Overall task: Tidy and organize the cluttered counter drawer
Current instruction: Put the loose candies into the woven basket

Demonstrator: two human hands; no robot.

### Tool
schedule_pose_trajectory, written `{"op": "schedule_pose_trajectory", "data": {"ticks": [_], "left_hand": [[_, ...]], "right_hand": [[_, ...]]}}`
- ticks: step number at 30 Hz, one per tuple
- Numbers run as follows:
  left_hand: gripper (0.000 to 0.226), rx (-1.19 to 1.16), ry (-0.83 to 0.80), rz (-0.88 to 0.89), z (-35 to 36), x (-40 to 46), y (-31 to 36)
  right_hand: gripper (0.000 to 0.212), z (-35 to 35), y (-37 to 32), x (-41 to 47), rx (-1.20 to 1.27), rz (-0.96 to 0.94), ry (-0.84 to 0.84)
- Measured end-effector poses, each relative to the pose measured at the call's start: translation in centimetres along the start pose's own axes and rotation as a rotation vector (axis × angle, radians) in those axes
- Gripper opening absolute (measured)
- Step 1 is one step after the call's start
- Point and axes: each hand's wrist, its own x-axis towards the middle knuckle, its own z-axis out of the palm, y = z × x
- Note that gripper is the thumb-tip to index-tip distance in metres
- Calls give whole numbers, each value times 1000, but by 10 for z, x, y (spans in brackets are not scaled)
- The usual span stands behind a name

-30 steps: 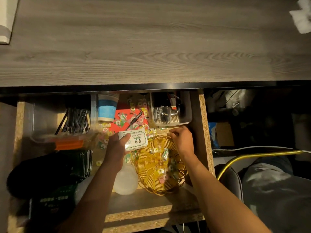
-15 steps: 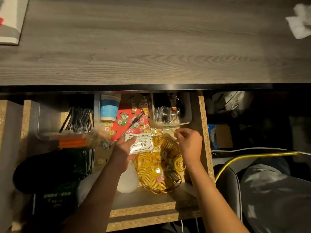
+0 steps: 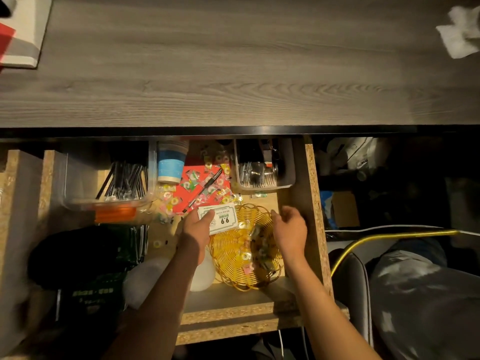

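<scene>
I'm gripping the price card (image 3: 217, 219) in my left hand (image 3: 195, 229), its 9 o'clock corner hiding under my thumb; my right hand (image 3: 290, 232) is hanging half-open over the basket (image 3: 228, 255)

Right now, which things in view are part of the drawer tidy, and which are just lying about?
In the job:
left hand holding the white price card
right hand open over the yellow wire basket
wrapped candies on the red paper
black pen
blue paper cup
fork tray

Lying about:
crumpled tissue on the countertop
yellow tube outside the drawer
</scene>
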Motion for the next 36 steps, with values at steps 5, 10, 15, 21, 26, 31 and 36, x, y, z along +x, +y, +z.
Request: {"op": "schedule_pose_trajectory", "data": {"ticks": [5,10,15,21,26,31,36], "left_hand": [[15,-25,8,2,0,2,-1],[11,-56,-18,52,-4,-9,18],[24,79,-55,281,-26,-35,36],[28,154,-98,257,-48,-42,49],[15,11,-74,220,-61,-44,55],[33,-202,58,270,-80,-46,59],[35,-49,215,487,-89,-48,71]], "right_hand": [[36,8,29,-1,-31,171,-129],[21,0,21,1,116,77,-69],[18,-10,-16,-9,216,-117,-35],[27,-3,-60,-18,376,-133,-144],[16,12,-70,-17,428,-45,-287],[37,15,-37,-6,575,153,-258],[9,33,20,1,353,158,-94]]}}
